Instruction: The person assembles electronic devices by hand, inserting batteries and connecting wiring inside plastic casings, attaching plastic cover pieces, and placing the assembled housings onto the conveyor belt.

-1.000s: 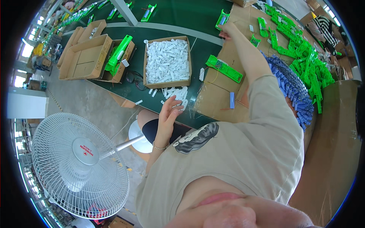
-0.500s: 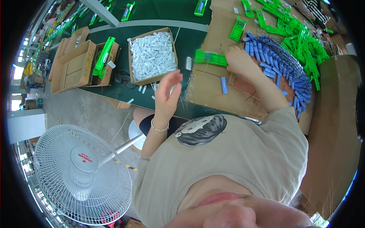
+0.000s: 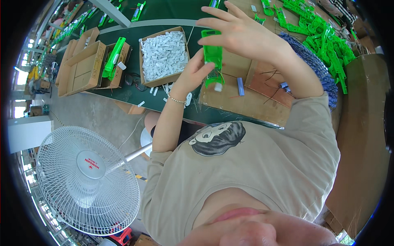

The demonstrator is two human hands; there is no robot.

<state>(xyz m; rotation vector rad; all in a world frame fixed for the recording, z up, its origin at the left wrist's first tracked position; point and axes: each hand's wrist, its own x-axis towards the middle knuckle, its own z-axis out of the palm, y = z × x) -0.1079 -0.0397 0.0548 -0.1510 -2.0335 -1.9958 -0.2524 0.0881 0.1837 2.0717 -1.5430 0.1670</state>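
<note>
A bright green plastic housing (image 3: 213, 55) is held upright above the table's edge, between both hands. My right hand (image 3: 246, 35) grips its top with the fingers spread over it. My left hand (image 3: 192, 76) touches its lower left side with the fingertips; a small white part sits at the housing's lower end. Just below lies a brown cardboard sheet (image 3: 246, 104) with a blue cylinder (image 3: 240, 87) and thin wires on it.
An open box of small white parts (image 3: 164, 55) stands left of the hands on the green table (image 3: 135, 92). Cardboard boxes (image 3: 82, 67) lie further left, one holding a green housing (image 3: 114, 57). Green housings (image 3: 324, 37) and blue cylinders (image 3: 328, 78) are piled right. A white fan (image 3: 88, 180) stands lower left.
My right hand has brought a green housing in from the cardboard sheet. My left hand has risen to meet it, and both now hold it together.
</note>
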